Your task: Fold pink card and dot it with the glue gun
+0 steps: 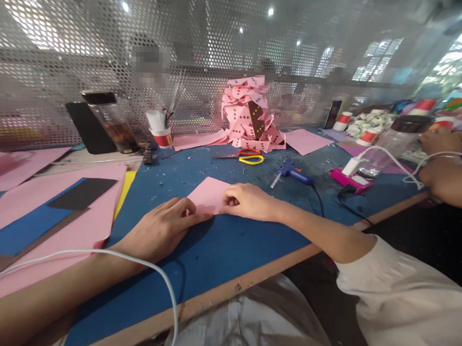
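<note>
A pink sheet of paper [209,192] lies on the blue table in front of me, partly covered by both hands. My left hand [163,226] is at its near left edge, the fingers curled and pressed together, with the thumb stretched along the paper's near edge. At the right corner of the sheet, my right hand [247,201] pinches the paper between thumb and bent fingers. Beyond the sheet lie scissors [250,157] with red and yellow handles. A blue glue gun [293,172] rests to the right of them.
A pile of folded pink papers with dots [248,115] stands against the perforated metal screen [197,56]. Pink sheets [97,208] with blue and black strips lie left. Bottles [117,126], a paper cup [163,138] and a pink power strip [350,181] stand around. A co-worker's arm [448,175] is at right.
</note>
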Demonstrator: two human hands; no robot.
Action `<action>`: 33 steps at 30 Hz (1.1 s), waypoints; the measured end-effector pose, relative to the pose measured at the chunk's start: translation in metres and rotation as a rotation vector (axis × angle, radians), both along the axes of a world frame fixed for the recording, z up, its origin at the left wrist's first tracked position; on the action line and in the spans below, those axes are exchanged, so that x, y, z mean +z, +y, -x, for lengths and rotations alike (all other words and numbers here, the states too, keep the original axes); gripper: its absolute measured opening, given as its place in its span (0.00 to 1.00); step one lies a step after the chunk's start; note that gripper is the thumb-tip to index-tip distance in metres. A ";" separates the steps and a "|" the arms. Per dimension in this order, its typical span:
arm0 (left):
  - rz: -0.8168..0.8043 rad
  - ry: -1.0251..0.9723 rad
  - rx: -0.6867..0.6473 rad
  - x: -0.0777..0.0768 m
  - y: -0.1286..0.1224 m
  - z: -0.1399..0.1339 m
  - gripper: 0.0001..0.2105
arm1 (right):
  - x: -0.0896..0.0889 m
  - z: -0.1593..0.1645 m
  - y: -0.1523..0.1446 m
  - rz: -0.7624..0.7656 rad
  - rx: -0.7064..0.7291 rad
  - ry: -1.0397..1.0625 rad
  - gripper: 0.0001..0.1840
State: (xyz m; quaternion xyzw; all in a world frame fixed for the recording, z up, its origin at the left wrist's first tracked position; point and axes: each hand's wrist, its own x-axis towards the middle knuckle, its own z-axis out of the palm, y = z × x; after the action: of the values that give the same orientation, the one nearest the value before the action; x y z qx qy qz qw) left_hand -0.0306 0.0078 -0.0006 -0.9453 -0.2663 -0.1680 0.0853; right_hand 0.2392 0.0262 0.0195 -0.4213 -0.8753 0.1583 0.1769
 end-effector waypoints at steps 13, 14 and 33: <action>0.037 -0.011 0.006 -0.001 0.002 0.002 0.22 | 0.006 -0.009 0.002 0.074 -0.011 -0.019 0.10; 0.037 -0.012 0.006 -0.001 0.002 0.002 0.22 | 0.006 -0.010 0.002 0.083 -0.014 -0.020 0.10; 0.081 -0.056 0.011 -0.003 0.003 0.004 0.24 | 0.013 -0.027 0.011 0.170 0.011 -0.061 0.10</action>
State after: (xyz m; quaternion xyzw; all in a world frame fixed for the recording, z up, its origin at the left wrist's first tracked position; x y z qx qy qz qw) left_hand -0.0346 0.0106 -0.0037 -0.9415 -0.2802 -0.1827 0.0402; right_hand 0.2657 0.0376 0.0326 -0.4346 -0.8660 0.2199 0.1129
